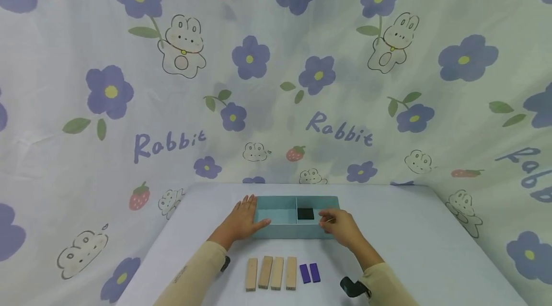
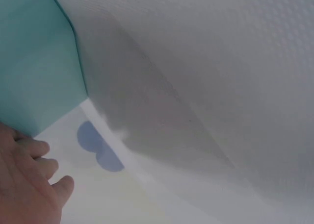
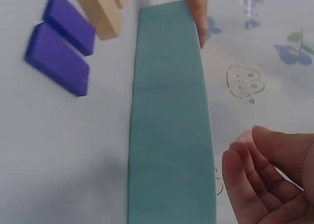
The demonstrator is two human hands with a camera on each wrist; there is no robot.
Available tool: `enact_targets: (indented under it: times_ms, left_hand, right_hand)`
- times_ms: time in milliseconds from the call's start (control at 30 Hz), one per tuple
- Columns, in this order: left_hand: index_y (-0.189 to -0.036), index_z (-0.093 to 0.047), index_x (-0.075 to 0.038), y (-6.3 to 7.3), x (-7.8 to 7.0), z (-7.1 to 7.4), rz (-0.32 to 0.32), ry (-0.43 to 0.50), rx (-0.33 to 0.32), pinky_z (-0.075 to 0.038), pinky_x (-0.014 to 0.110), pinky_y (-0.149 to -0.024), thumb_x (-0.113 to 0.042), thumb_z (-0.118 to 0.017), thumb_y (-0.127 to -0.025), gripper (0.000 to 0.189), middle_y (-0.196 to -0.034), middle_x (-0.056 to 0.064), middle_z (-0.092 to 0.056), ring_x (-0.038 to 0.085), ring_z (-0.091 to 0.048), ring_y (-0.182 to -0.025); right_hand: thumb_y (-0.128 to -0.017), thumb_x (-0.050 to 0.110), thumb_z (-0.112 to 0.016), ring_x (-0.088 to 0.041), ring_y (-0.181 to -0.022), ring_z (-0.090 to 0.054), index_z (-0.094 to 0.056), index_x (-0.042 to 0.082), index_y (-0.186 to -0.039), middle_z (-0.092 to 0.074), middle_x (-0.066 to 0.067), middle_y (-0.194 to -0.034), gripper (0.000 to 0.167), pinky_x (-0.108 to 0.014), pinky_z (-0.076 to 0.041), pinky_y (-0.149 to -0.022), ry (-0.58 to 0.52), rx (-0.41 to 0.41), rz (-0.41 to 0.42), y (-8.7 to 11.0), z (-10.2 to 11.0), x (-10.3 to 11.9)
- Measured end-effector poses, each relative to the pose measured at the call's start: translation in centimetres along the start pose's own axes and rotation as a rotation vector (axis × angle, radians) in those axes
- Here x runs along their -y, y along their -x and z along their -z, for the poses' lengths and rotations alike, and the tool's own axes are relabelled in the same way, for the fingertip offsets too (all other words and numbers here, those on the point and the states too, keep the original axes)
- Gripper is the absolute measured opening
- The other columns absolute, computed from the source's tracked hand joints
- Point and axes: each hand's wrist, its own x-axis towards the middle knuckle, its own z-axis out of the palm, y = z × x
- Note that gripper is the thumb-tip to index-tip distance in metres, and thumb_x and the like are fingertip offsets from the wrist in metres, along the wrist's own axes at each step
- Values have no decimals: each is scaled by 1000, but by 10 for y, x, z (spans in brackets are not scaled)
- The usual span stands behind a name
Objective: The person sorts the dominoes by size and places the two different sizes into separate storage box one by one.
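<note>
A teal box (image 1: 276, 232) with a divider stands on the white table. My left hand (image 1: 243, 217) rests on its left end, fingers extended along that side and thumb over the front wall; in the left wrist view the fingers of the left hand (image 2: 29, 180) lie against the box's teal wall (image 2: 44, 67). A flat black square (image 1: 305, 213) lies in the right compartment. Over that compartment's right part is my right hand (image 1: 342, 227), fingers loosely bent. In the right wrist view, nothing shows between the right hand's (image 3: 270, 180) thumb and fingers, above the box rim.
Several wooden blocks (image 1: 277, 272) stand in a row in front of the box. To their right lie two purple blocks, the left one (image 1: 304, 273) close beside the right one (image 1: 315, 272). A patterned curtain (image 1: 276, 119) hangs behind the table (image 1: 388, 210).
</note>
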Motion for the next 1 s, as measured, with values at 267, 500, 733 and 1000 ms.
enact_targets:
  times_ms: [267, 500, 733, 1000]
  left_hand:
    - [-150, -22, 10, 0, -5, 4, -30, 17, -11, -18, 54, -113, -77, -32, -89, 106, -155, 26, -22, 40, -16, -144]
    - [-150, -21, 9, 1, -4, 5, -11, 32, 4, -16, 54, -114, -74, -36, -90, 104, -156, 25, -21, 40, -15, -144]
    - [-151, -22, 8, 2, -4, 4, 3, 12, -6, -16, 53, -114, -81, -30, -87, 109, -156, 24, -21, 38, -15, -145]
    - [-150, -23, 8, 2, -3, 4, 1, 25, -14, -17, 54, -113, -79, -32, -88, 108, -156, 24, -22, 39, -16, -144]
  right_hand:
    - [-89, 2, -68, -17, -84, -66, -64, -5, -119, -66, -3, -94, 30, -28, -55, -67, -3, 82, 49, 27, 7, -3]
    - [-87, 10, -73, -18, -87, -65, -64, -3, -119, -67, -6, -98, 36, -26, -55, -67, -1, 136, 2, 40, 3, -15]
    - [-80, 19, -80, -22, -93, -64, -68, 5, -116, -67, -2, -100, 41, -42, -54, -78, 77, 203, -73, 48, -13, -27]
    - [-72, 20, -85, -18, -89, -61, -70, 7, -114, -64, 5, -94, 46, -45, -51, -81, 142, 290, -17, 51, -26, -33]
